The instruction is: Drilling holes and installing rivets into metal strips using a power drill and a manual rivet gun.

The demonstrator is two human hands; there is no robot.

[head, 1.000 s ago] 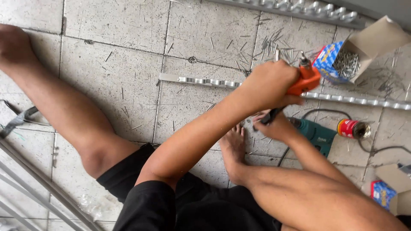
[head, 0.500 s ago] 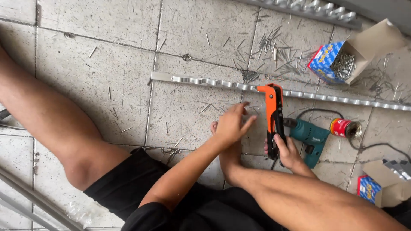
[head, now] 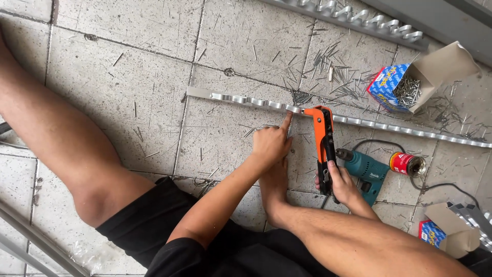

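A long metal strip (head: 241,98) with stamped loops lies across the tiled floor. An orange and black hand riveter (head: 323,138) stands with its nose on the strip. My right hand (head: 342,183) is shut on the riveter's black handles at the near end. My left hand (head: 271,143) rests on the floor beside the riveter, its index finger stretched out and touching the strip just left of the tool's nose. My bare left leg (head: 61,149) lies along the floor on the left.
A teal power drill (head: 365,170) with a black cord lies right of the riveter, next to a red roll of tape (head: 406,164). An open box of rivets (head: 405,90) stands at the back right; rivet pins litter the tiles. Another box (head: 441,237) and metal profiles (head: 359,19) lie nearby.
The riveter came down from my raised left hand onto the strip, gripped by my right hand. My left hand let it go and now points a finger at the strip.
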